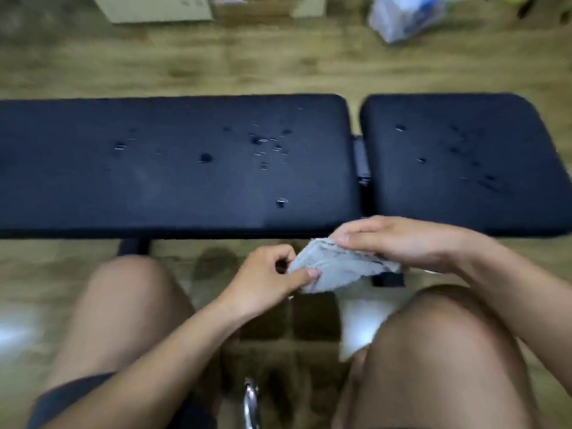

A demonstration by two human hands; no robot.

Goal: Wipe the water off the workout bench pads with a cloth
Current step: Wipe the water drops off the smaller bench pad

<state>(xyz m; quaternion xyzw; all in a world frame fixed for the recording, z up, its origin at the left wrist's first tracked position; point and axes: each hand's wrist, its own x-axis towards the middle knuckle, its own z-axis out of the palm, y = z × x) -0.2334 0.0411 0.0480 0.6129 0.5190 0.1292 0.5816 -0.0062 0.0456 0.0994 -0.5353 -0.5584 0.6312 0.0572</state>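
1. Blurry view, looking down. The person is seated, with left knee (123, 292) and right knee (448, 329) bare at the bottom.
2. The cloth (337, 267) is grey and folded or bunched. It is held in the air between both hands, above the wood floor (278, 66), just on the near side of the bench and not touching either pad.
3. The left hand (266, 280) pinches the cloth's near-left corner. The thumb lies on top with the curled fingers behind it.
4. The right hand (399, 243) grips the cloth's far edge from above. Its fingers are pressed together and bent over the fabric, and the thumb is hidden under the cloth.
5. The long pad (139, 174) is dark and runs from the left edge to past centre. Water drops (263, 144) are scattered on it, mostly on the right half, with one lone drop near the front edge.
6. The short pad (458, 181) sits to the right of the long one, across a narrow gap where the hinge bracket (360, 162) shows. It has a few drops on it too, fainter ones.
7. On the floor beyond the bench are a cardboard box (154, 7) at top left and a plastic bag (405, 13) at top right, both blurred.
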